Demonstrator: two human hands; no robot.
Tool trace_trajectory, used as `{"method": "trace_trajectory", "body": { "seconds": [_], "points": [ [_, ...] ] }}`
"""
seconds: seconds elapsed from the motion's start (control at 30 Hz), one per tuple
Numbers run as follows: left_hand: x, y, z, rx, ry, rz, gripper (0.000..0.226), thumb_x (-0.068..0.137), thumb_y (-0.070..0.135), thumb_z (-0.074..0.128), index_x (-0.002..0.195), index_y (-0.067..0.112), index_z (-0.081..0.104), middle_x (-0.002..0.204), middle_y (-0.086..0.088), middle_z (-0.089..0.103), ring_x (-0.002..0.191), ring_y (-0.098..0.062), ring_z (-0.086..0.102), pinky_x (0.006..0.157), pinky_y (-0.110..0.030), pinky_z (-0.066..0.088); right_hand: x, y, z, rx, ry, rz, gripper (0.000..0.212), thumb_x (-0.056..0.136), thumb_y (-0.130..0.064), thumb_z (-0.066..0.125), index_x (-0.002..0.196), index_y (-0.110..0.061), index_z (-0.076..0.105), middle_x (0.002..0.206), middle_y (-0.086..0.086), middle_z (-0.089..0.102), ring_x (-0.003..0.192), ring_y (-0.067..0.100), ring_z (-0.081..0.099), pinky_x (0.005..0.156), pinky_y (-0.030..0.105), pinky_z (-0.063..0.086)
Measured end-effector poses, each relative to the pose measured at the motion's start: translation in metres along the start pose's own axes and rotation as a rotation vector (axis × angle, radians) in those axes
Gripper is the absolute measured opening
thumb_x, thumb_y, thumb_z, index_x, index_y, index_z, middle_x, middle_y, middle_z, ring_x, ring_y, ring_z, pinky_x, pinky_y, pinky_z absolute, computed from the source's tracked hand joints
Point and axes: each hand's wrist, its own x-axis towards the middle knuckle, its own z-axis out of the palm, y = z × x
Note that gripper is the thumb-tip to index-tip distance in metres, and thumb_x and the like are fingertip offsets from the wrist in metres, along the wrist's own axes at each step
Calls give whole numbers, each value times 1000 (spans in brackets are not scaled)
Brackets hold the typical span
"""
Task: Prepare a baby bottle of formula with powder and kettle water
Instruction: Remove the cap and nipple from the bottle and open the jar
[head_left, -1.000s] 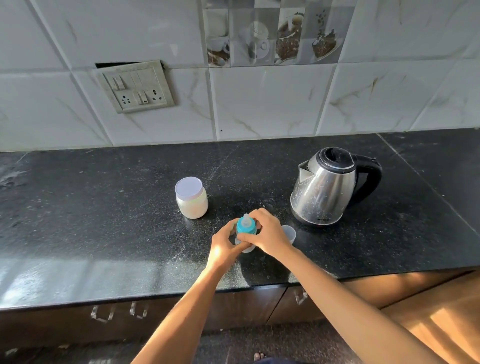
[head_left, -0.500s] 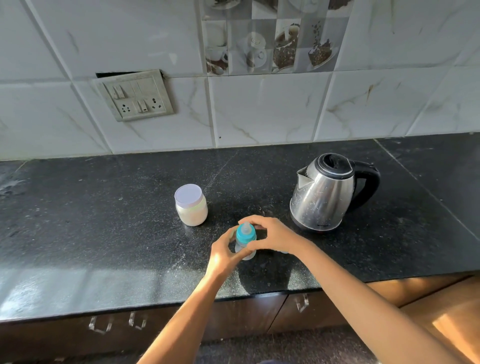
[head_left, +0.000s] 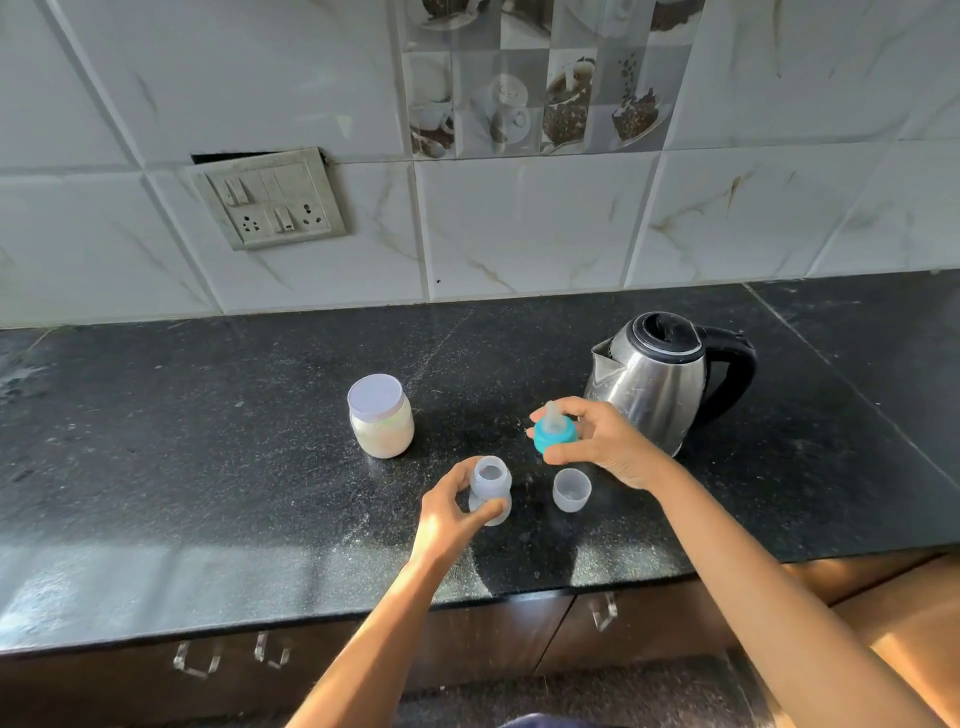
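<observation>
A small clear baby bottle stands upright and open-topped on the black counter. My left hand grips its body. My right hand holds the blue teat collar in the air, above and to the right of the bottle. The clear bottle cap sits on the counter just right of the bottle. A lidded jar of pale powder stands behind and to the left. The steel kettle with a black handle stands at the right rear, lid down.
A tiled wall with a switch and socket plate rises behind the counter. Drawer fronts with metal handles lie below the counter's front edge. Bare black counter stretches away on the left.
The blue teat collar has come off the bottle; my right hand has lifted it up and to the right. The clear cap beside the bottle has come into view. My left hand stays on the bottle.
</observation>
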Motion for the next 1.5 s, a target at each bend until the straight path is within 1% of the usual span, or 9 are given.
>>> {"method": "trace_trajectory", "body": {
  "seconds": [0.1,0.2,0.3,0.43,0.83,1.03,1.13,1.27,1.5],
  "points": [
    [-1,-2,2,-7,6,2,47,73,18,80,111,39,60,104,25,67,103,6,59,80,-3,39,-7,5,-23,-199,-2,57,50,66,-18,85,112,-24,64,116,-5,65,107,15,62,94,33,51],
    [-2,-3,4,-23,15,-2,47,74,18,80,113,37,60,105,25,67,104,7,57,81,-4,40,-14,5,-34,-474,60,135,56,60,-34,88,105,-29,55,109,-8,61,97,9,61,83,26,52],
    [-2,-3,5,-30,19,-6,47,75,18,80,114,35,61,107,21,67,104,8,57,81,-4,40,-18,7,-34,-581,61,99,50,61,-36,87,100,-27,58,102,-8,60,87,8,57,71,18,45],
    [-2,-4,6,-25,27,5,47,75,16,79,114,34,61,107,20,68,104,6,58,80,-3,39,-16,24,-24,-697,29,8,47,63,-35,85,104,-28,63,101,-10,58,94,10,53,77,21,42],
    [-2,-7,3,41,-7,35,51,78,22,76,120,43,55,115,26,63,110,7,54,86,-9,39,-14,49,-2,-840,-79,58,62,67,-28,80,125,-28,56,121,-8,51,116,10,39,94,30,37],
    [-1,-23,-7,39,-29,-24,92,68,36,84,144,35,33,136,20,46,124,7,43,98,-8,33,-4,28,1,-757,-7,0,66,72,-43,78,130,-30,49,131,-10,44,121,8,36,101,33,36],
    [0,-29,-21,42,55,-42,89,69,35,84,143,25,37,138,9,48,127,-3,45,102,-17,35,19,1,15,-709,43,-131,53,78,-41,73,126,-28,54,127,-9,48,118,12,43,101,36,40],
    [0,-29,-47,59,251,-56,72,73,34,81,135,23,44,128,10,54,116,-2,51,94,-14,41,66,-34,49,-770,-21,-228,47,82,-30,71,125,-23,54,128,-3,48,121,15,40,99,31,37],
    [7,-33,-89,60,420,-115,69,75,32,79,134,25,44,122,10,55,111,-6,53,89,-22,42,153,-54,123,-922,-245,-117,81,81,-27,72,145,-10,27,146,15,30,133,30,34,105,43,36]
  ]
}}
